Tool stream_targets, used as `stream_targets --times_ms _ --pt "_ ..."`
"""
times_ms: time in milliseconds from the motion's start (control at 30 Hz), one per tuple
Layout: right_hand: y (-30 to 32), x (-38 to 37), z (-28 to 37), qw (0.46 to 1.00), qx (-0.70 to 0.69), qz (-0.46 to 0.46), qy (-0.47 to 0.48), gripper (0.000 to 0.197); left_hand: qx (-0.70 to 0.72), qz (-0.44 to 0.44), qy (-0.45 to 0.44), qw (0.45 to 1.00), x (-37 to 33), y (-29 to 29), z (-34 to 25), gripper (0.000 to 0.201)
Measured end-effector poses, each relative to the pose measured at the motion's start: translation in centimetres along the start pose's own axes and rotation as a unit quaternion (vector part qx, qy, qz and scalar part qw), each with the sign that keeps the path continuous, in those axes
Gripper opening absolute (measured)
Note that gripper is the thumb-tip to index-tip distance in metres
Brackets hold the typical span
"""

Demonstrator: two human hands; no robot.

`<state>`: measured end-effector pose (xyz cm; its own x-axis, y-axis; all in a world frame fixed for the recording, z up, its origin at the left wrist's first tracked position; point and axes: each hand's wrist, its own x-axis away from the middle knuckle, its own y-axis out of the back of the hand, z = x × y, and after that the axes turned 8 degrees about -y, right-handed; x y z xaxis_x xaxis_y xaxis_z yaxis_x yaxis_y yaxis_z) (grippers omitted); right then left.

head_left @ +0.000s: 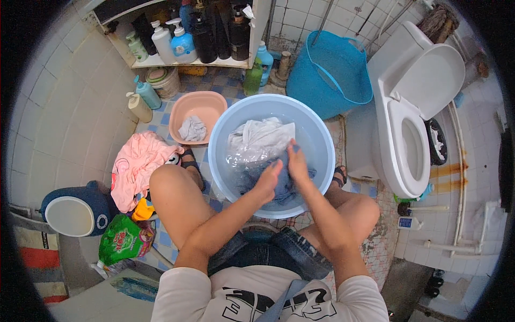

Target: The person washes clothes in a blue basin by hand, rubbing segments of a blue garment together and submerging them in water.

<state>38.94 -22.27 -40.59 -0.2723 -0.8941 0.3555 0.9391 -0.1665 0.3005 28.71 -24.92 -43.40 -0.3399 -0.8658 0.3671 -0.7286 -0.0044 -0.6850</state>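
Between my knees stands a round light-blue basin (pixel 218 161) with water in it. A white garment (pixel 261 137) lies wet and bunched toward its far side, partly under water. Nearer to me a dark blue cloth, which looks like denim (pixel 252 174), is soaked in the water. My left hand (pixel 267 181) is closed on the dark blue cloth at the near middle of the basin. Just to its right, my right hand (pixel 298 163) also grips the dark blue cloth, its fingertips close to the white garment's edge. Parts of the fingers are hidden behind the cloth and hands.
A pink basin (pixel 177 121) with a white cloth (pixel 192 129) stands left of the blue one. Pink clothing (pixel 137 163) and a green detergent bag (pixel 120 239) lie at left. A blue tub (pixel 332 75) and a toilet (pixel 413 145) stand at right. Bottles (pixel 182 43) fill a shelf.
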Motion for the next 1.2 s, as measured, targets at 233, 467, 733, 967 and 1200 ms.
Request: stream_targets --times_ms 233,467,733,967,1200 --pt "-4.4 6.5 0.7 0.962 0.075 0.106 0.242 0.048 0.057 -0.134 -0.011 0.989 -4.5 4.2 -2.7 0.035" --pt "0.4 -0.4 -0.8 0.999 -0.025 0.014 0.018 0.048 -0.092 -0.066 0.022 0.993 2.6 -4.0 -3.4 0.040" --pt "-4.1 5.5 -1.5 0.965 0.033 0.108 0.238 0.049 -0.022 -0.136 -0.004 0.990 -3.4 2.3 -3.8 0.035" --pt "0.3 0.9 -0.5 0.997 -0.030 0.051 0.043 0.049 -0.002 -0.023 -0.003 1.000 0.0 -1.2 -2.0 0.040" --pt "-3.8 6.2 -1.6 0.959 0.077 0.117 0.246 0.048 0.033 -0.137 0.013 0.990 -3.1 2.4 -2.5 0.037"
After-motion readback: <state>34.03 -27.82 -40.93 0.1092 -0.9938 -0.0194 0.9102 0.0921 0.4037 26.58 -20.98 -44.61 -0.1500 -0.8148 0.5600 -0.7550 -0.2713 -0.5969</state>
